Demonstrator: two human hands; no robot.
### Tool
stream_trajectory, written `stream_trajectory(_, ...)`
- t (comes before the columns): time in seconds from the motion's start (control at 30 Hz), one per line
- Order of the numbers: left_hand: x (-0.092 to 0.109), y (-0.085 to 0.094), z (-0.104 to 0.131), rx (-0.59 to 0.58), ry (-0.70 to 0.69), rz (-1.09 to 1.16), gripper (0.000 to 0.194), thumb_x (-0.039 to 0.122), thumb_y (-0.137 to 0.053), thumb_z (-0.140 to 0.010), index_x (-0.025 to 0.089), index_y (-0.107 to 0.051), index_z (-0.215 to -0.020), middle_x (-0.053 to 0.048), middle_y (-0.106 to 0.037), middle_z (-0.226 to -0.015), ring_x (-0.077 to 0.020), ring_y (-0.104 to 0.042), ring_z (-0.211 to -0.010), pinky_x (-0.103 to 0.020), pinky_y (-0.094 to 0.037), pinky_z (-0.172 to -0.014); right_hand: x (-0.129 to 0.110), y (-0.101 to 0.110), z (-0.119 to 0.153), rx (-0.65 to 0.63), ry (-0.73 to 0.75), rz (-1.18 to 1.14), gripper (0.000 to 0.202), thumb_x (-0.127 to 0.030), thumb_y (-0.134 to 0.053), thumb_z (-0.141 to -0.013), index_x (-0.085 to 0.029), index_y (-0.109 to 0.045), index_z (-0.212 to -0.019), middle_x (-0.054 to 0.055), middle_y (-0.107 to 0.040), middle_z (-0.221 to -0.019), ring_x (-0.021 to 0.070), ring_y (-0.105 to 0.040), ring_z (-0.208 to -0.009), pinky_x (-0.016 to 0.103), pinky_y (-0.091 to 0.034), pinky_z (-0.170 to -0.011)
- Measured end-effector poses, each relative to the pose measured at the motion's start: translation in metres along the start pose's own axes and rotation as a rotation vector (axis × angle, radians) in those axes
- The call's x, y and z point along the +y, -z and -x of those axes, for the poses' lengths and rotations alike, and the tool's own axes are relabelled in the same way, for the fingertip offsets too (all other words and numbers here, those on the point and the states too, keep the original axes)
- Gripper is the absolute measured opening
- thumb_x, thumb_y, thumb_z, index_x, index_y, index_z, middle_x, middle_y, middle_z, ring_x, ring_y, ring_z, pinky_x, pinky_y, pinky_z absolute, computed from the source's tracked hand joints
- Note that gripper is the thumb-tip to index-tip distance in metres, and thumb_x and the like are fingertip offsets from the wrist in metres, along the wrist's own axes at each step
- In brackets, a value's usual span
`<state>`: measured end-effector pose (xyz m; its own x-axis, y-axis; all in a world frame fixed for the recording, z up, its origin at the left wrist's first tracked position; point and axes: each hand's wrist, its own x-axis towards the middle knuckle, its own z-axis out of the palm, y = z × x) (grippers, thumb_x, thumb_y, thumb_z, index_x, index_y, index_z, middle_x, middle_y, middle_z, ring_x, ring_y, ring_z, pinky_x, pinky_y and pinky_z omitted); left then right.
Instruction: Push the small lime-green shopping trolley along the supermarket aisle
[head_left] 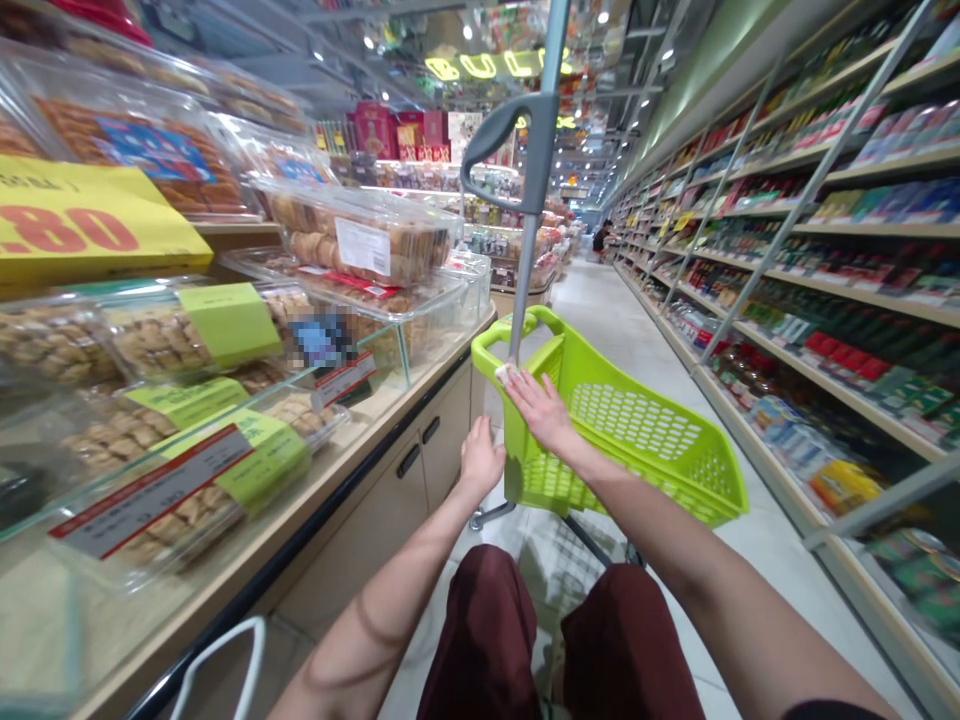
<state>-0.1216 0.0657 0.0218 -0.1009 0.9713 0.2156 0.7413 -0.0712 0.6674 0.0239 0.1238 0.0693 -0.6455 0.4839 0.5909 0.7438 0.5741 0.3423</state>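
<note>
A lime-green shopping basket cart [637, 410] stands on the floor in front of my knees, with a grey upright pole and handle [536, 150] rising from its near end. My right hand [541, 408] lies at the basket's near rim with its fingers spread, pressing a small white crumpled cloth or tissue [507, 374] against the green plastic near the pole. Just left of the basket, beside the counter, my left hand [482, 457] has its fingers curled inward; whether anything is inside them is hidden.
A glass-edged counter [405, 350] with clear boxes of pastries [367, 235] runs along the left, above cabinet doors [390, 500]. Tall stocked shelves [832, 250] line the right. A person [601, 238] is far down the aisle. A white curved handle [225, 650] is at lower left.
</note>
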Motion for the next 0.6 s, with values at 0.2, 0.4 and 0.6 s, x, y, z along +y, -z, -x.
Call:
stream_trajectory(0.2, 0.003, 0.000, 0.014, -0.072, -0.053, -0.128, 0.060, 0.017, -0.043, -0.074, 0.008, -0.031, -0.133, -0.015, -0.028, -0.143, -0.0214, -0.022, -0.133, -0.038, -0.019, -0.108, -0.029, -0.021, 0.057, -0.195, 0.126, -0.044, 0.046, -0.008, -0.040, -0.081, -0.015, -0.045, -0.126, 0.011, -0.040, -0.136, 0.0231, -0.035, -0.127, 0.047, -0.027, -0.102)
stream_trajectory(0.4, 0.014, 0.003, 0.023, -0.113, -0.027, -0.149, 0.060, 0.017, -0.044, -0.075, 0.010, -0.030, -0.133, -0.013, -0.026, -0.144, -0.0206, -0.021, -0.133, -0.038, -0.018, -0.108, -0.005, 0.007, 0.042, -0.001, -0.059, -0.007, 0.049, -0.008, -0.036, -0.084, -0.017, -0.038, -0.132, 0.009, -0.035, -0.139, 0.0228, -0.024, -0.132, 0.049, -0.021, -0.104)
stream_trajectory(0.6, 0.028, -0.003, 0.036, -0.149, -0.069, -0.134, 0.061, 0.017, -0.044, -0.074, 0.010, -0.030, -0.133, -0.014, -0.024, -0.144, -0.0222, -0.019, -0.133, -0.040, -0.018, -0.108, 0.001, -0.008, 0.077, -0.118, 0.030, 0.014, 0.054, -0.002, -0.035, -0.079, -0.014, -0.038, -0.132, 0.011, -0.034, -0.140, 0.0215, -0.027, -0.131, 0.047, -0.024, -0.104)
